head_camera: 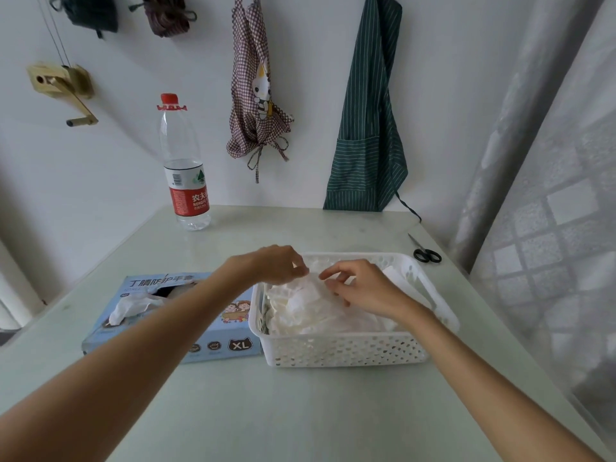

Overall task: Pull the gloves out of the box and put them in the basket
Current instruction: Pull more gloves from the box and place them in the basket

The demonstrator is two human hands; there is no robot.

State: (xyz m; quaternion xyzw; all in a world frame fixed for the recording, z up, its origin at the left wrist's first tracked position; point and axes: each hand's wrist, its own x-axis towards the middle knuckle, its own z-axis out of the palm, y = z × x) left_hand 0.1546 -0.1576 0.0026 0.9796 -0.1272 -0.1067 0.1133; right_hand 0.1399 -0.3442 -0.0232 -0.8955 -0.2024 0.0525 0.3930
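Note:
A light blue glove box (213, 345) marked XL lies on the table, left of a white perforated basket (346, 351). One white glove (128, 308) sticks out of the box's top opening. A heap of white gloves (306, 311) fills the basket. Both my hands hover over the basket's far left part. My left hand (276, 263) pinches the top of a thin white glove there. My right hand (360, 288) pinches the same glove from the right, fingers curled on it.
A clear water bottle (185, 168) with a red cap stands at the table's back left. Black scissors (425, 251) lie at the back right. Two aprons hang on the wall behind. A frosted curtain runs along the table's right side.

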